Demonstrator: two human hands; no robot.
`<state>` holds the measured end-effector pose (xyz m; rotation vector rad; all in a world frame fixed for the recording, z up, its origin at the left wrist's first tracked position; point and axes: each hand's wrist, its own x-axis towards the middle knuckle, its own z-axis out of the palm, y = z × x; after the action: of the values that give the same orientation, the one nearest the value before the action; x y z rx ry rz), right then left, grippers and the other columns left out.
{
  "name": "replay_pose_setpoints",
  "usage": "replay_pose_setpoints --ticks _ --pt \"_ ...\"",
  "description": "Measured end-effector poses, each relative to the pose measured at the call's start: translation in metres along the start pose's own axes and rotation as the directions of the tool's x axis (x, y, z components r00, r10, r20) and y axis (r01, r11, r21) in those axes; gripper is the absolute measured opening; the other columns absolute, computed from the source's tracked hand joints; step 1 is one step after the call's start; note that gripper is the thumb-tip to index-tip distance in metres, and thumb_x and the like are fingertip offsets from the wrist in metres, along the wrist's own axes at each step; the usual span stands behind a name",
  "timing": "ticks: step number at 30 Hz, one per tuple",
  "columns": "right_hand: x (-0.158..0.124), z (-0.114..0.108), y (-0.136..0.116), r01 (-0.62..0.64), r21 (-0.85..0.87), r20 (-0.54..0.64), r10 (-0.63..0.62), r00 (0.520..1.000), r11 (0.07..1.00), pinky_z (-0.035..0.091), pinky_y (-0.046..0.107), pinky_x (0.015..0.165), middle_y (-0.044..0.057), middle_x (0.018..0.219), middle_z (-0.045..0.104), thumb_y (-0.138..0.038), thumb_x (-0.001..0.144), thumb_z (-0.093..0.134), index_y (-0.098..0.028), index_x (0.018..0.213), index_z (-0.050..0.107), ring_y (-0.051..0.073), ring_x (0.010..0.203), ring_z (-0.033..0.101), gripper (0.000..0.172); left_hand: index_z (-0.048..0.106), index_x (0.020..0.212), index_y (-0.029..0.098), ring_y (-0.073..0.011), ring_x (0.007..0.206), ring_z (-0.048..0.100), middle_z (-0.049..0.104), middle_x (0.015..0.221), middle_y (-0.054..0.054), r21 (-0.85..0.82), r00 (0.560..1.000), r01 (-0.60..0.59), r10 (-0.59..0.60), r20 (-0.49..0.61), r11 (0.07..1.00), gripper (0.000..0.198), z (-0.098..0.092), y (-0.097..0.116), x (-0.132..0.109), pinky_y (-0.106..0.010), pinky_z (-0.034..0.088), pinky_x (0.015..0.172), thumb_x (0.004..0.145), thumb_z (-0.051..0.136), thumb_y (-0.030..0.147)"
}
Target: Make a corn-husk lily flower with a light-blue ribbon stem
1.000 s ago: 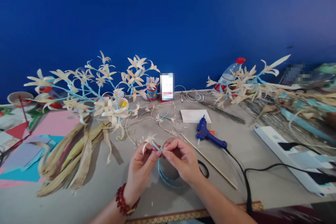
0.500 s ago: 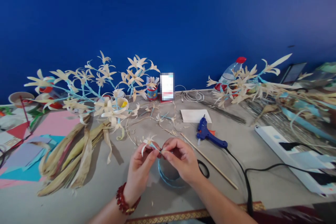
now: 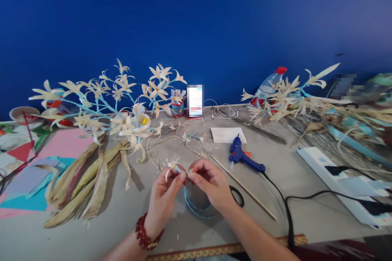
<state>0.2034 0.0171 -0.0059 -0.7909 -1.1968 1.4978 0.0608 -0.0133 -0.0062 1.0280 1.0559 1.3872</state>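
Observation:
A small cream flower (image 3: 173, 165) with a light blue stem is pinched between the thumb and fingers of my left hand (image 3: 167, 191). My right hand (image 3: 211, 181) is closed in a pinch at the stem's end, its fingertips almost touching those of my left. What exactly lies between the right fingertips is mostly hidden. Beneath the hands a light blue strip (image 3: 196, 211) curves in a loop over the table. A black loop (image 3: 238, 196), like a scissor handle, shows beside my right wrist.
A blue glue gun (image 3: 245, 157) and a thin wooden stick (image 3: 245, 187) lie to the right, before a white power strip (image 3: 333, 183). Flower branches (image 3: 116, 98) and dried husks (image 3: 88, 187) fill the left. A lit phone (image 3: 195, 101) stands at the back.
My right hand has shifted very slightly left, nearer the left fingertips. The flower stays in my left hand, and the other things have not moved.

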Motion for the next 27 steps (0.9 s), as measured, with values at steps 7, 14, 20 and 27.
replay_pose_setpoints --ticks 7,14,20,27 --pt "0.0026 0.0008 -0.0042 -0.175 0.176 0.041 0.17 0.985 0.969 0.048 0.023 0.057 0.0 0.065 0.067 -0.036 0.071 0.081 -0.018 0.071 0.061 0.012 0.058 0.06 0.027 0.065 0.084 0.016 -0.0152 0.07 0.052 0.058 0.075 -0.002 -0.034 0.999 0.007 -0.005 0.045 0.999 0.013 -0.0016 -0.0008 0.0007 -0.026 0.044 0.067 0.086 0.063 0.029" --pt "0.0027 0.0005 -0.0016 -0.159 0.232 0.075 0.145 0.987 0.96 0.05 0.024 0.059 -0.001 0.067 0.067 -0.034 0.071 0.082 -0.018 0.071 0.061 0.011 0.058 0.061 0.026 0.066 0.085 0.016 -0.0152 0.069 0.055 0.06 0.075 -0.002 -0.068 0.998 0.001 0.003 0.059 0.998 0.014 0.0004 0.0002 0.0005 -0.026 0.046 0.067 0.085 0.064 0.03" --pt "-0.0017 0.0009 -0.0002 -0.059 0.189 0.014 0.057 0.998 0.98 0.051 0.024 0.061 0.0 0.075 0.065 -0.031 0.073 0.08 -0.019 0.074 0.063 0.011 0.063 0.061 0.021 0.065 0.081 0.017 -0.0154 0.073 0.057 0.063 0.079 -0.003 -0.041 0.999 -0.037 0.036 -0.011 0.998 0.011 0.0029 -0.0038 -0.0016 -0.026 0.048 0.07 0.082 0.069 0.027" --pt "-0.0047 -0.0004 -0.0028 0.099 -0.019 -0.017 -0.099 0.995 0.995 0.053 0.026 0.064 0.002 0.078 0.064 -0.028 0.08 0.073 -0.02 0.077 0.064 0.015 0.07 0.061 0.012 0.065 0.079 0.018 -0.0138 0.071 0.059 0.064 0.074 -0.001 -0.105 1.0 -0.014 0.012 -0.024 0.994 0.009 0.0031 -0.0077 -0.0033 -0.024 0.049 0.07 0.081 0.07 0.025"
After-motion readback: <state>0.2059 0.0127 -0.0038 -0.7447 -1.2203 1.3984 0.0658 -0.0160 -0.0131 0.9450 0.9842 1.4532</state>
